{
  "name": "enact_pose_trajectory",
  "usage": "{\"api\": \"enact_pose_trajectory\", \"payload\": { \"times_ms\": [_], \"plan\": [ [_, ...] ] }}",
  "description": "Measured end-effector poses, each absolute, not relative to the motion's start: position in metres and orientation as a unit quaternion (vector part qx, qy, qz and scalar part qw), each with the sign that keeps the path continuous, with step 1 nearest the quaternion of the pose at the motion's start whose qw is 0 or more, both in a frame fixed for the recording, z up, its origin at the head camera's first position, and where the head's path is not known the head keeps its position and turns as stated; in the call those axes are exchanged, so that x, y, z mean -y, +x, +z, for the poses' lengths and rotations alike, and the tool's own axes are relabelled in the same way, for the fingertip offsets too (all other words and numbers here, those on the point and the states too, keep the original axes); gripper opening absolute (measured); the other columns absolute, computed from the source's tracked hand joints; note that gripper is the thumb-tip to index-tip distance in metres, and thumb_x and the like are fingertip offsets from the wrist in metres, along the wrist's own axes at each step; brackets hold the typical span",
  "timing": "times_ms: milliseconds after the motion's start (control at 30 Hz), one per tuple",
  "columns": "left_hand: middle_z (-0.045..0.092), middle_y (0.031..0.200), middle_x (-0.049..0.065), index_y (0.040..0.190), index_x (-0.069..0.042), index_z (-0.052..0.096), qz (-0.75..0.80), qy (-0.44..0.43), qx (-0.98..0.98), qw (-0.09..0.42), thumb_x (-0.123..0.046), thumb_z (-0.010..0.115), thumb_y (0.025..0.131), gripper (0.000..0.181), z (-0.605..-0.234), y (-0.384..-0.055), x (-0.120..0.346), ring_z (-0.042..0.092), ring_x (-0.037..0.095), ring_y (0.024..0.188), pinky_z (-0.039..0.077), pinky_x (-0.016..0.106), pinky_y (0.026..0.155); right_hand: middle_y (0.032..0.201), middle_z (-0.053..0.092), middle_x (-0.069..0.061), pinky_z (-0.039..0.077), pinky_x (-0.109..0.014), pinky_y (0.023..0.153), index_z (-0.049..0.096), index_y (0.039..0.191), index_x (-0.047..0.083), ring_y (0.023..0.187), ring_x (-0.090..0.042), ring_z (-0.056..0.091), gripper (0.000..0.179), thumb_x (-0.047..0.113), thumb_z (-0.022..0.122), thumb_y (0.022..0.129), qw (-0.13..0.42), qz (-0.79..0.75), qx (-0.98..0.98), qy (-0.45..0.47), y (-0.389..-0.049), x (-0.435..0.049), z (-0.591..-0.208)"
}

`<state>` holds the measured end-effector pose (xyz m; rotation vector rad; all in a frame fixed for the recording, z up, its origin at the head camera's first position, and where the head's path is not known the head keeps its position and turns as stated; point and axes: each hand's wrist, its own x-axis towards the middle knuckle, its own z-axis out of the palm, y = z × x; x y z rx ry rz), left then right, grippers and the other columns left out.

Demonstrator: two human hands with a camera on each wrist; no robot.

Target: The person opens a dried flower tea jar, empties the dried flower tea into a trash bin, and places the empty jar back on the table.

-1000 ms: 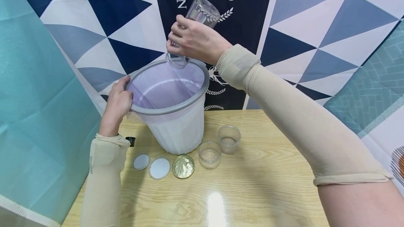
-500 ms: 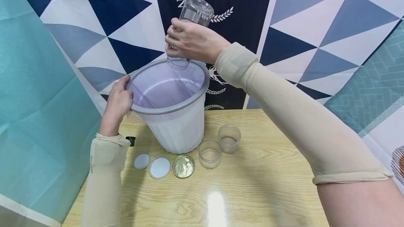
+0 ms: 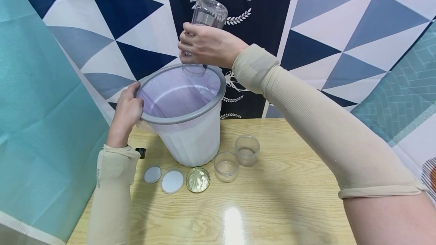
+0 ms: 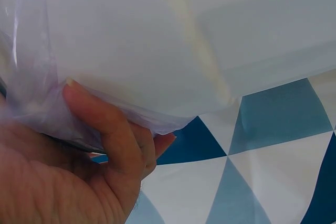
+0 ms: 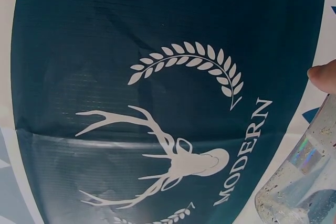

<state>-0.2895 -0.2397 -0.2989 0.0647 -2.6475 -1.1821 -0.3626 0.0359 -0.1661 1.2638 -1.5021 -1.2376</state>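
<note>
My right hand [image 3: 211, 44] grips a clear jar [image 3: 210, 12] and holds it upside down, its base up and its mouth over the far rim of the trash bin. In the right wrist view, small specks cling to the wall of the jar [image 5: 302, 187]. The white trash bin [image 3: 201, 144] has a grey rim and a thin purple liner [image 3: 170, 99]. My left hand [image 3: 126, 110] holds the bin's rim and liner at the left side; in the left wrist view its fingers curl against the bunched liner [image 4: 79, 124]. The bottom of the bin is hidden.
Two clear round tubs [image 3: 226, 167] stand on the wooden table [image 3: 279, 203] right of the bin. In front of it lie two white lids [image 3: 172, 181] and a gold lid [image 3: 198, 179]. A small black object [image 3: 141, 152] lies by my left wrist. Patterned cloth hangs behind.
The jar has tipped further, from slanted to nearly straight upside down, while my right hand shifts slightly left. My left hand and the bin have stayed in place.
</note>
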Motion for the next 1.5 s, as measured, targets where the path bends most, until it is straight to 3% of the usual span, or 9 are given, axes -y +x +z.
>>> {"api": "enact_pose_trajectory", "payload": {
  "times_ms": [333,767,1100,1500],
  "plan": [
    [0.030,0.163,0.031,0.162,-0.002,0.030,-0.406,0.020,0.905,0.124,-0.003,0.037,0.089,0.073,-0.3000,-0.2894,0.2399,0.031,0.046,0.149,0.023,0.061,0.124,0.127,0.063,-0.015,0.039,-0.045,0.108,0.057,0.135,0.017,0.116,-0.034,0.058,0.046,0.004,0.063,0.091,0.403,-0.483,0.596,0.500,-0.3634,-0.0350,-0.1633],
    [0.031,0.162,0.031,0.162,-0.003,0.029,-0.393,0.022,0.911,0.120,-0.003,0.036,0.090,0.073,-0.2989,-0.2897,0.2415,0.031,0.046,0.149,0.023,0.060,0.124,0.131,0.063,-0.016,0.040,-0.047,0.110,0.055,0.137,0.014,0.119,-0.035,0.058,0.064,0.004,0.076,0.078,0.396,-0.502,0.572,0.513,-0.3630,-0.0330,-0.1612],
    [0.032,0.162,0.031,0.161,-0.001,0.031,-0.396,0.015,0.909,0.127,-0.003,0.036,0.087,0.074,-0.3003,-0.2911,0.2410,0.032,0.046,0.149,0.024,0.060,0.124,0.130,0.063,-0.015,0.041,-0.046,0.109,0.056,0.137,0.014,0.118,-0.035,0.058,0.067,0.001,0.076,0.074,0.407,-0.499,0.559,0.522,-0.3644,-0.0311,-0.1620],
    [0.032,0.161,0.032,0.162,-0.002,0.030,-0.392,0.017,0.911,0.124,-0.003,0.036,0.088,0.074,-0.2995,-0.2895,0.2406,0.033,0.047,0.147,0.025,0.061,0.123,0.131,0.063,-0.016,0.042,-0.047,0.110,0.054,0.139,0.014,0.119,-0.034,0.059,0.066,0.002,0.075,0.077,0.409,-0.502,0.559,0.519,-0.3634,-0.0313,-0.1661]
  ]
}}
